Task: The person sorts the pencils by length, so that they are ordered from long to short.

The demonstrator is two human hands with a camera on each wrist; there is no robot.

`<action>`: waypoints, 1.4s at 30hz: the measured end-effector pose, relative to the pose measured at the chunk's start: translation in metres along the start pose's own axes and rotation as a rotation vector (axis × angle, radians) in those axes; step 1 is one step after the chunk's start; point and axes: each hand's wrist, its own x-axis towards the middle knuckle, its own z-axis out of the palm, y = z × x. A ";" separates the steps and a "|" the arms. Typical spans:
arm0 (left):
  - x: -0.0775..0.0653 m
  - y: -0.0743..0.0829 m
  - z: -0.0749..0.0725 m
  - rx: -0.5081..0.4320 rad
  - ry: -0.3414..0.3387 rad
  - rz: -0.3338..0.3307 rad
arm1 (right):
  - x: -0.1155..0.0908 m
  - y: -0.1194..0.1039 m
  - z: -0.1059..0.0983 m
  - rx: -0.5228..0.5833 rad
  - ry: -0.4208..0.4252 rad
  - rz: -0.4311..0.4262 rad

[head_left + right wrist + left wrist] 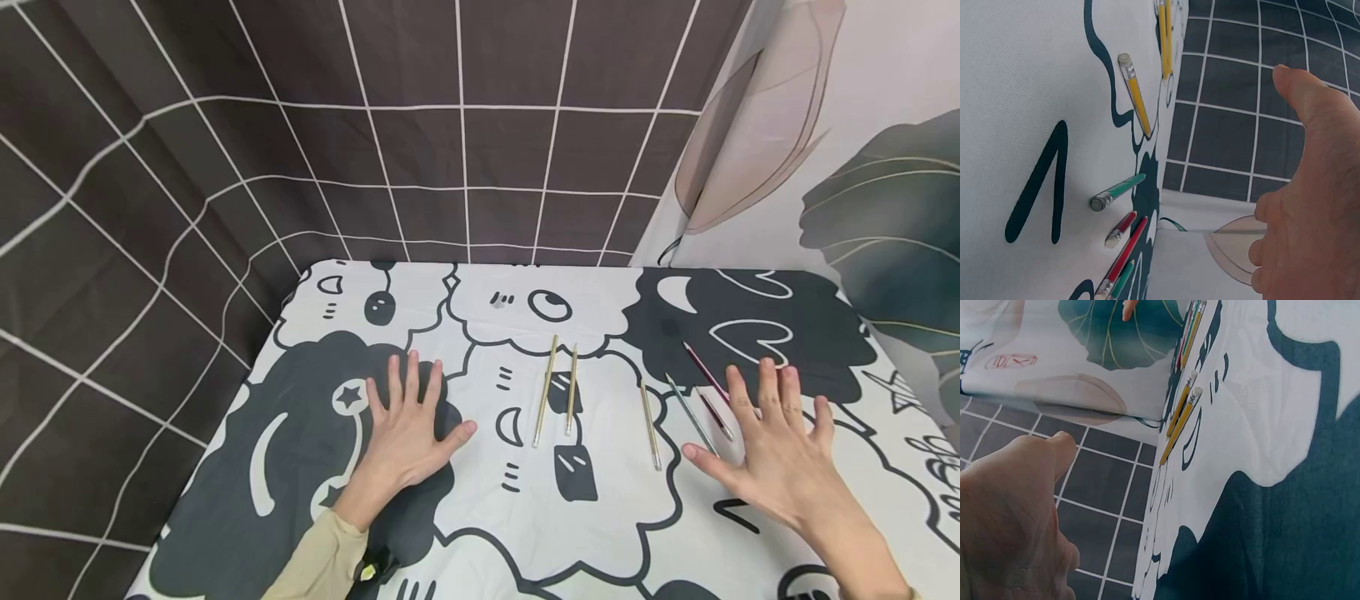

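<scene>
My left hand is held over the left part of the cloth, fingers spread and straight, holding nothing. Two yellow pencils lie side by side to its right. My right hand is likewise spread with nothing in it, above the right part. Nearest it lie a green pencil, a long red pencil and a short red pencil. A third yellow pencil lies between the hands. The right wrist view also shows another green pencil beside the long red one; the right hand hides it in the head view.
A black-and-white cartoon-print cloth covers the table. Behind and to the left hangs a dark curtain with a white grid. On the right is a pale curtain with leaf prints. A small black item shows by the left sleeve.
</scene>
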 end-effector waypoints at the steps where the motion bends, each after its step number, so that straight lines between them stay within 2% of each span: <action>1: 0.000 0.000 0.000 -0.002 -0.001 0.000 | 0.000 0.000 0.000 -0.001 0.001 -0.001; 8: 0.000 0.002 0.003 -0.014 0.002 0.005 | 0.003 0.001 -0.001 0.020 0.025 -0.011; 14: 0.001 0.005 0.006 -0.079 0.000 0.025 | 0.002 0.003 0.000 0.073 0.083 -0.022; 16: 0.002 0.006 0.007 -0.102 0.005 0.031 | 0.002 0.003 0.000 0.081 0.128 -0.039; 20: 0.004 0.008 0.009 -0.139 0.021 0.040 | 0.005 0.003 0.000 0.075 0.279 -0.133; 23: 0.006 0.009 0.009 -0.176 0.063 0.049 | 0.007 0.004 0.001 0.070 0.381 -0.189; 29: 0.011 0.016 0.006 -0.327 0.163 0.063 | 0.004 0.005 0.000 0.068 0.441 -0.173; 36: 0.024 0.029 0.009 -0.573 0.216 0.038 | 0.003 0.005 0.000 0.099 0.492 -0.159; 42: 0.033 0.040 0.020 -0.628 0.251 0.035 | 0.005 0.009 0.003 0.120 0.517 -0.166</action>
